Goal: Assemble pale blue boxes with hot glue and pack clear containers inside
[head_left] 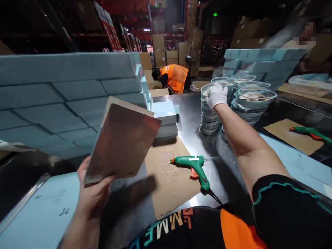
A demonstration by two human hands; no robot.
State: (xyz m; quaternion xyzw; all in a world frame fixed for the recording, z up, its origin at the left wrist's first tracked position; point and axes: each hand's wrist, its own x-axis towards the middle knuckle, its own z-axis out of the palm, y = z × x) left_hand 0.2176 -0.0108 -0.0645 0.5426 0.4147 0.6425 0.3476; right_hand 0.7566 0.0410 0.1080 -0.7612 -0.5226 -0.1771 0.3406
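Observation:
In my bare left hand (94,188) is a flat rectangular box (124,141), pinched at its lower edge and tilted up, with a dull brownish face toward me. My right hand (217,96), in a white glove, reaches far forward with its fingers curled over the rim of the top clear round dish (204,90) on a tall stack. More stacks of clear dishes (255,100) stand just to the right, with pale pieces inside the top ones. Between my arms, a green glue gun (190,162) lies on a cardboard sheet (171,193), its orange nozzle pointing left.
Pale blue boxes (85,93) form a wall on the left, with a small pile (164,116) beside it. Another glue gun (310,131) lies on cardboard at right. Beyond the metal table (188,110), a person in an orange vest (175,77) bends over; another person (301,45) is at far right.

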